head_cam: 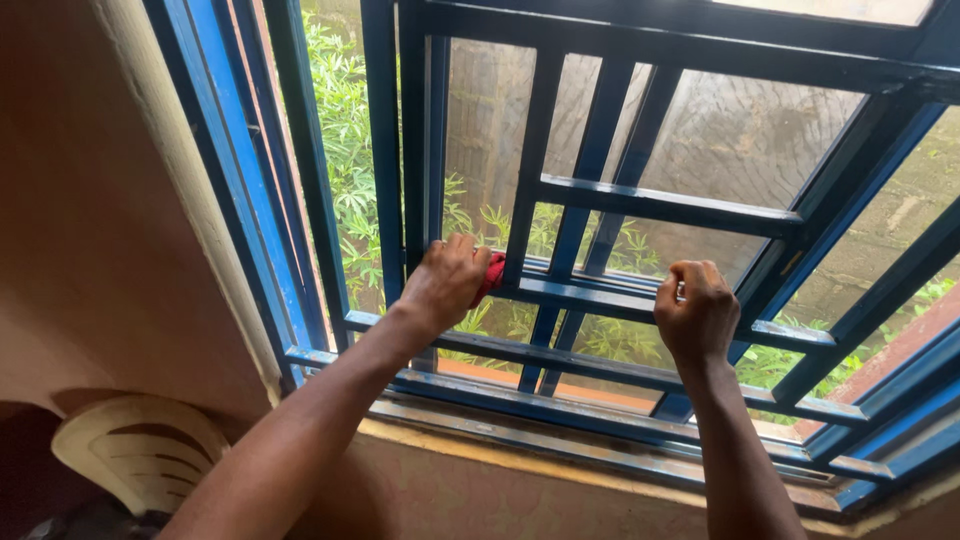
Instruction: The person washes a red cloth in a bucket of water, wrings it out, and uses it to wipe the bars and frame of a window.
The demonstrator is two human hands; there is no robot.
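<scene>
My left hand (450, 280) is closed on a red cloth (490, 276) and presses it against a horizontal bar of the blue metal window grille (665, 205). Only a small part of the cloth shows past my fingers. My right hand (697, 312) is clenched around another horizontal bar of the same grille, further right and slightly lower. Both arms reach up from the bottom of the view.
The blue window frame (300, 180) sits in a tan plastered wall (90, 200). Green plants (345, 150) and a concrete wall show outside. A cream plastic chair back (140, 450) stands at lower left. The yellowish sill (560, 465) runs below the grille.
</scene>
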